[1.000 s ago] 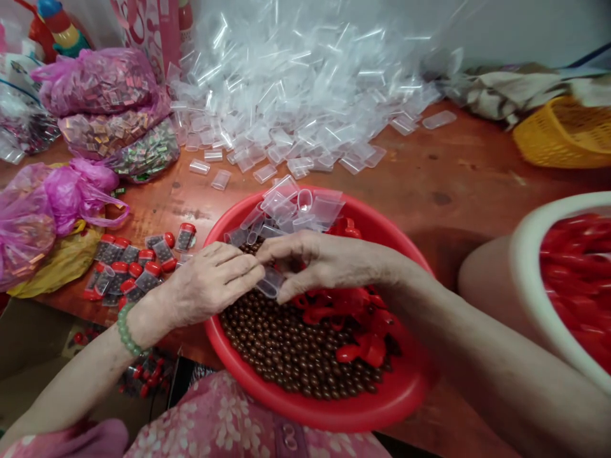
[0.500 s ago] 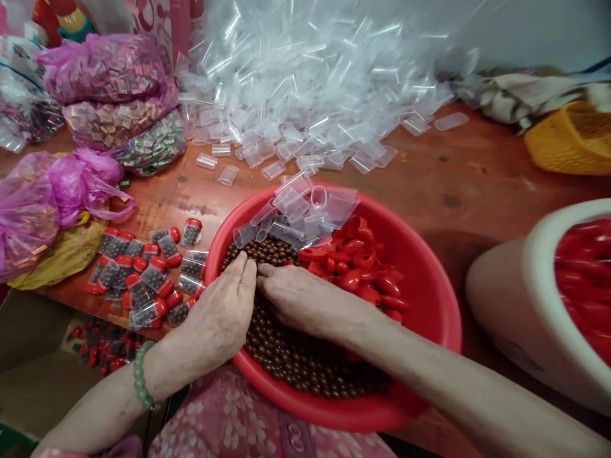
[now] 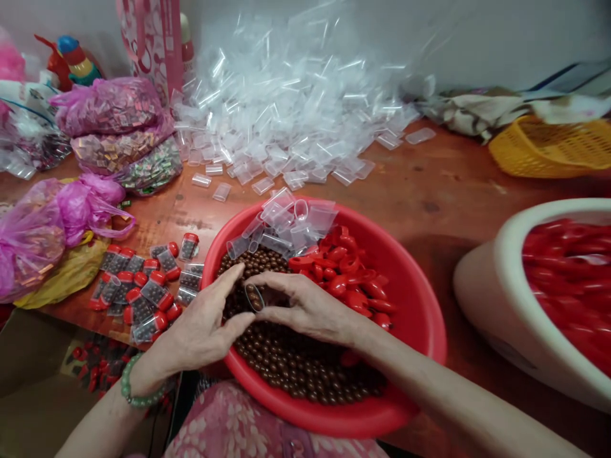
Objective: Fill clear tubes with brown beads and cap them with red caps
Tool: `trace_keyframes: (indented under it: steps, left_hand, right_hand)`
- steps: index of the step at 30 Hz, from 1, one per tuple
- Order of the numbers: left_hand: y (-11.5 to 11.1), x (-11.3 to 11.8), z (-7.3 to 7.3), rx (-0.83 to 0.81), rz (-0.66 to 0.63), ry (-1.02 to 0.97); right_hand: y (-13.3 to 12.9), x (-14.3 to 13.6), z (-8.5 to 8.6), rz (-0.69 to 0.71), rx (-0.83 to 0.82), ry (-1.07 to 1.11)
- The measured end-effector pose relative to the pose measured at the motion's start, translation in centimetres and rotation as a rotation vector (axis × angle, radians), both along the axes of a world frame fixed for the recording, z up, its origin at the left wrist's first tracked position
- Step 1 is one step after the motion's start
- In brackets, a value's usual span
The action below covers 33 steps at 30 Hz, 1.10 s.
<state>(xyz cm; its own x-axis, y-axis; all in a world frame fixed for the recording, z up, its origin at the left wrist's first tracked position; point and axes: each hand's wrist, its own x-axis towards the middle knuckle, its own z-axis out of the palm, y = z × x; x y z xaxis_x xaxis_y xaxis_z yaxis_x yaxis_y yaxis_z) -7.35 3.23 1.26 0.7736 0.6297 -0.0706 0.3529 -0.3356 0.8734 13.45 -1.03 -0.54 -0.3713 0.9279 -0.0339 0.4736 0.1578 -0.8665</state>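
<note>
My right hand (image 3: 305, 308) holds a clear sleeve (image 3: 254, 297) between thumb and fingers, open end up, brown beads visible inside. My left hand (image 3: 205, 324) is beside it, thumb and fingers spread. Both are over a red basin (image 3: 432, 312) containing loose brown beads (image 3: 305, 369), red plastic pieces (image 3: 348, 273) and, at the far rim, empty clear sleeves (image 3: 281, 219). Filled, red-capped containers (image 3: 143, 292) lie on the table (image 3: 420, 191) left of the basin. A white tub (image 3: 482, 273) of red pieces stands to the right.
</note>
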Motion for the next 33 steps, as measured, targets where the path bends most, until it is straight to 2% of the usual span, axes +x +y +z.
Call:
trace_keyframes:
  steps: [3, 6, 11, 15, 18, 20, 24, 26, 29, 33]
  left_hand:
    - [0.0, 0.8, 0.0, 0.012, -0.028, -0.006]
    - [-0.2, 1.8, -0.2, -0.057, 0.034, -0.106]
    - [-0.4, 2.7, 0.1, -0.280, 0.149, -0.259]
    - [-0.2, 2.7, 0.6, -0.428, 0.220, -0.360]
    - [-0.2, 2.6, 0.7, -0.412, 0.195, -0.321]
    - [-0.3, 2.4, 0.7, -0.364, 0.174, -0.299]
    - [-0.5, 2.4, 0.6, -0.323, 0.158, -0.334]
    - [-0.6, 2.6, 0.4, -0.318, 0.149, -0.341]
    - [-0.5, 2.8, 0.0, -0.324, 0.162, -0.302]
    - [-0.5, 3.1, -0.4, -0.433, 0.183, -0.255]
  right_hand:
    - [-0.3, 0.4, 0.9, 0.037, 0.036, 0.107]
    - [-0.7, 0.5, 1.6, 0.075, 0.072, 0.177]
    - [-1.8, 0.9, 2.7, 0.048, 0.128, 0.017]
    - [-2.5, 3.3, 3.4, -0.118, 0.192, -0.136]
    - [-2.9, 5.3, 3.3, -0.244, 0.258, -0.238]
    - [-3.2, 5.6, 3.1, -0.230, 0.264, -0.349]
    - [-3.5, 3.5, 2.6, -0.111, 0.230, -0.748]
    - [-3.5, 2.1, 2.3, -0.101, 0.176, -0.895]
    - [-3.6, 0.8, 1.4, -0.159, 0.128, -0.967]
    - [-4.1, 1.3, 0.5, -0.244, 0.130, -0.965]
